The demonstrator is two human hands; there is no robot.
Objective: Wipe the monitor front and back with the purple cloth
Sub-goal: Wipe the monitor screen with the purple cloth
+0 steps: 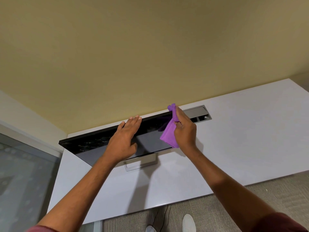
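item: monitor (pixel 100 144), black, upright on its stand (pixel 142 164) near the back of a white surface (pixel 242 139), close before the wall (pixel 150 47); seen from above, the glossy front facing the person. item: left hand (pixel 124 139), laid flat on the upper front of the screen, fingers (pixel 133 120) straight and released, tips reaching over the top edge; nothing grasped; likely placed so to steady the panel against the push of wiping. item: cloth (pixel 168 134), purple, bunched, held at the screen's right end, its lower fold lying on the front glass, its upper end poking above the top right corner. item: right hand (pixel 184 129), fingers closed round the cloth, pressing it to the right edge; the grip at the corner suits a pass along the rim or a turn to the rear. item: hatch (pixel 197 113), grey, set in the surface just behind the right hand, apart from the work. condition: front in hand, smears showing on the left glass; back judged not yet reached.
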